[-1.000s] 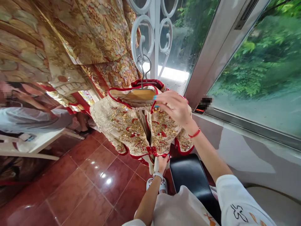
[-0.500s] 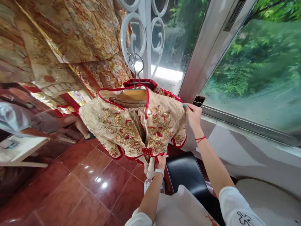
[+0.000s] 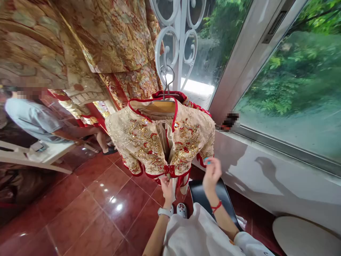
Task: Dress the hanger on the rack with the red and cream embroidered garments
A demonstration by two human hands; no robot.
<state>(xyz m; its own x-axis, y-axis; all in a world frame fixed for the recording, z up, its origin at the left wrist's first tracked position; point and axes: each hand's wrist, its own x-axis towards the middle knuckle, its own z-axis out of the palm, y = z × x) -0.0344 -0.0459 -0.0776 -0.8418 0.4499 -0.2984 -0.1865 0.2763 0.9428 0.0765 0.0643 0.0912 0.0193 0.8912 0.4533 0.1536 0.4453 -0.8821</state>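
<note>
Red tiled floor (image 3: 101,217); hanging jacket (image 3: 189,135), hem (image 3: 152,176) at left hand (image 3: 167,191).

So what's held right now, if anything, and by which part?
The left hand seems to hold the jacket by its lower front hem, below the red fastening; the right hand shows no clear hold.

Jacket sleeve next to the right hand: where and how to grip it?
I'd pinch the red-trimmed cuff, coming from the side of the window. The sleeve hangs down, making the cuff its free lower edge, and the right hand is close by on that side. A light fingertip pinch should suit the narrow trim.
</note>
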